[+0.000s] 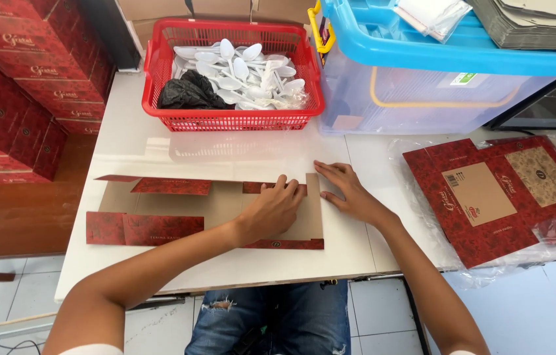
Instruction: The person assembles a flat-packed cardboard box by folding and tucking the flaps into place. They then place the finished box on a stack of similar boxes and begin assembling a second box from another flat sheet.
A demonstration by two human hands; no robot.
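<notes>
Pressing flat box blank [179, 207] at desk [238, 151] front edge: left hand [271, 212] and right hand [350, 190] open, palms down; crease next, needs firm push.

A flat, unfolded cardboard box blank [179, 207] lies inside-up on the white table [238, 154], near its front edge and left of centre. Its inner face is plain brown; its flaps, folded over, show a dark red patterned outer side along the far edge, at the left end and along the near right edge. The right-hand panel lies flat, pressed down, and the blank's long side runs parallel to the table's front edge.
</notes>
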